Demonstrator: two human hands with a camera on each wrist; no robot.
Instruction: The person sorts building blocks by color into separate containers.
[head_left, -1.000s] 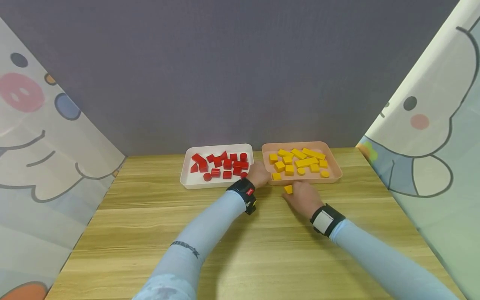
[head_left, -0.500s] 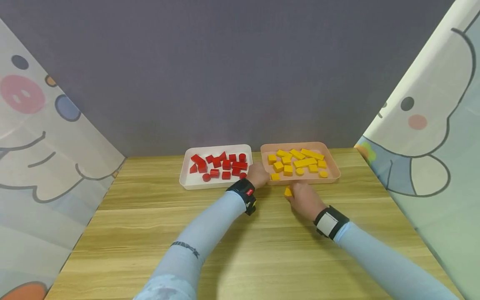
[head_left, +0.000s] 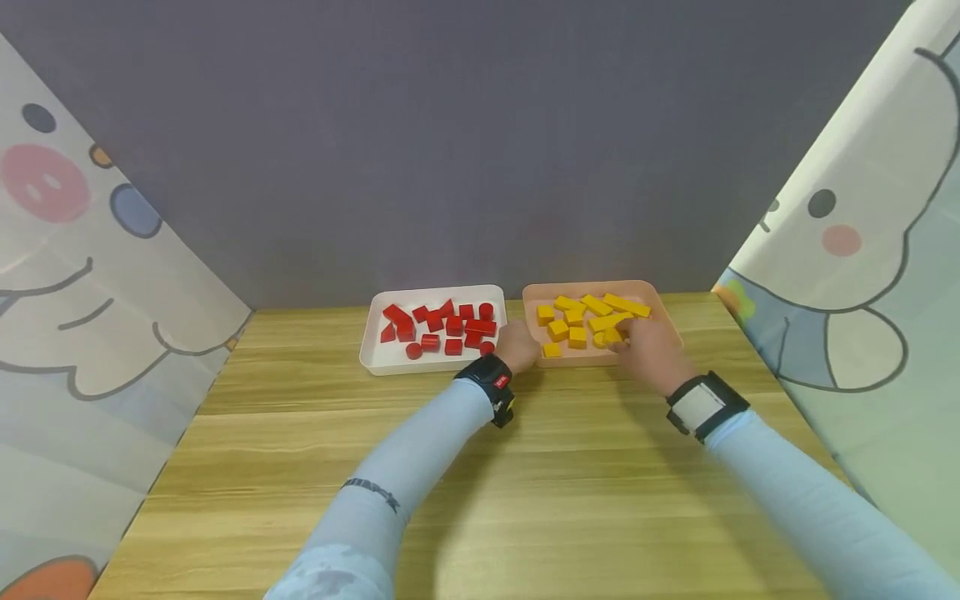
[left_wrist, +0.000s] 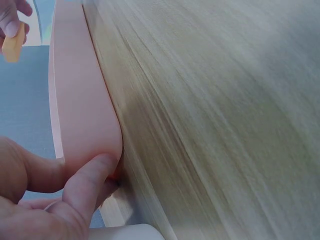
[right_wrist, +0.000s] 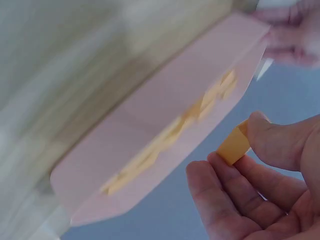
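My left hand holds the pink tray at its near left corner; in the left wrist view, the thumb and fingers pinch the tray's end wall. Between its thumb and fingertips, my right hand pinches a small yellow block. That hand is above the right part of the pink tray, and the block looks raised over the rim. Several yellow blocks, among them cubes, long bars and flat round ones, lie in the pink tray. Some are partly hidden behind the right hand.
Directly left of the pink tray stands a white tray with several red blocks. Both trays sit on a wooden table near the grey back wall. Cartoon-printed panels flank the table.
My right hand has lifted the yellow block from the table in front of the pink tray and moved it right and forward, over the tray. The left hand stays at the tray's corner.
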